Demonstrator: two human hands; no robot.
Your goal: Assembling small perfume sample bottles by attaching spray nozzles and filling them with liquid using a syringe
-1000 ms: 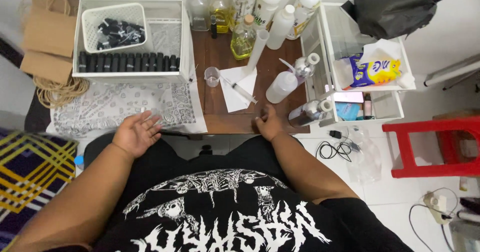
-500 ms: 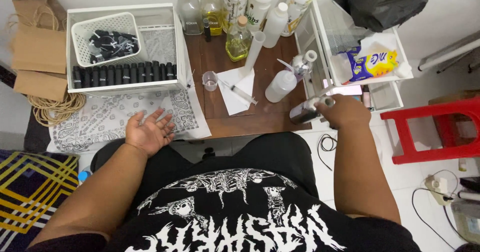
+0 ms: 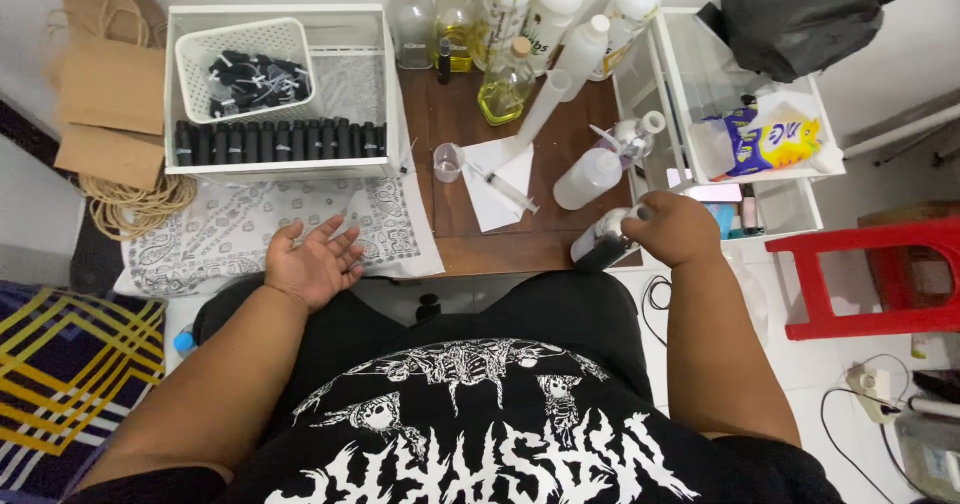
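Observation:
My right hand [image 3: 676,227] grips a small clear bottle with a dark end [image 3: 604,240] at the right front corner of the brown table [image 3: 500,254]. Palm up and with fingers spread, my left hand [image 3: 313,262] holds nothing; it rests over the edge of a white patterned cloth [image 3: 240,229]. On a white paper [image 3: 495,176] in the table's middle lies a syringe [image 3: 505,189]. Beside the paper stands a small clear cup [image 3: 448,161]. A white plastic bottle [image 3: 587,178] lies just beyond my right hand.
A white tray [image 3: 280,169] holds a row of small black bottles [image 3: 275,141] and a basket of black caps [image 3: 245,69]. Glass and plastic bottles [image 3: 505,24] crowd the table's back. A white wire rack [image 3: 740,134] and a red stool [image 3: 880,274] stand right.
My right hand went from the table's front edge out to the right corner and closed on the small bottle. My left hand turned palm up and slid slightly toward me.

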